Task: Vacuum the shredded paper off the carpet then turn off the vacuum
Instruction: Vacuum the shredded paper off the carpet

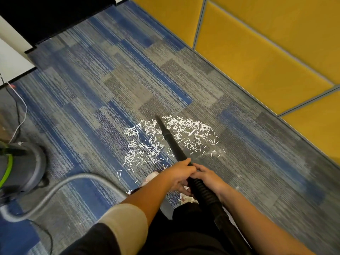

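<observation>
Gripping black wand (174,144) with curled fingers, left hand (179,173) touching right hand (207,178) | tip at 12 o'clock amid shredded paper (191,131) on carpet (110,80) | judged best: slow low sweeps, 9 to 3 o'clock.

White shredded paper (152,144) lies in short strips on the blue-and-grey striped carpet (92,80), in a loose patch just below centre with strays trailing toward 7 o'clock. A black tapered crevice nozzle (171,140) slants across the patch, its tip at the patch's 12 o'clock edge and pointing to 11 o'clock. Its wide end joins a black ribbed hose (204,192) running toward 5 o'clock. The grey canister vacuum (24,168), striped lime green, stands at 9 o'clock, and its grey hose (60,183) curves over the carpet toward 6 o'clock.
</observation>
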A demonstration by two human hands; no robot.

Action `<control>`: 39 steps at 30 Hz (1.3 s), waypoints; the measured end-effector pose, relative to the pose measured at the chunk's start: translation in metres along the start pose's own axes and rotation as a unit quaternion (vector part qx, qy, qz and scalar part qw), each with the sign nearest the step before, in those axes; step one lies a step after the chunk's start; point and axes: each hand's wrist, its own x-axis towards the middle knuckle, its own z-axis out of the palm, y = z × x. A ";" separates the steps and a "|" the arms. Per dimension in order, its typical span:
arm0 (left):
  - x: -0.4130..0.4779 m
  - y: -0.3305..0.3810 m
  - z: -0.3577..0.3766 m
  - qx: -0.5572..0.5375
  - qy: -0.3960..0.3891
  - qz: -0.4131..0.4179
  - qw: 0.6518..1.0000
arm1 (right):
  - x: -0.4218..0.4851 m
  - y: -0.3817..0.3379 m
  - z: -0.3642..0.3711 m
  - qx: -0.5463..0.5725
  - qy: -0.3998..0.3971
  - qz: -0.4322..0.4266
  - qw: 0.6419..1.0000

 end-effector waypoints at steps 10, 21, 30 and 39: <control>-0.004 -0.006 -0.014 -0.024 0.019 -0.005 1.000 | 0.007 -0.005 0.015 -0.038 -0.027 0.005 0.999; -0.005 0.003 -0.014 -0.020 0.018 -0.001 1.000 | 0.005 -0.012 0.014 -0.015 -0.028 0.005 0.999; 0.003 0.020 0.015 0.043 -0.026 -0.009 0.999 | -0.006 -0.001 -0.017 0.054 -0.002 -0.014 0.998; 0.003 0.018 0.013 0.036 -0.019 -0.009 0.999 | -0.005 -0.005 -0.015 0.050 0.001 -0.003 0.999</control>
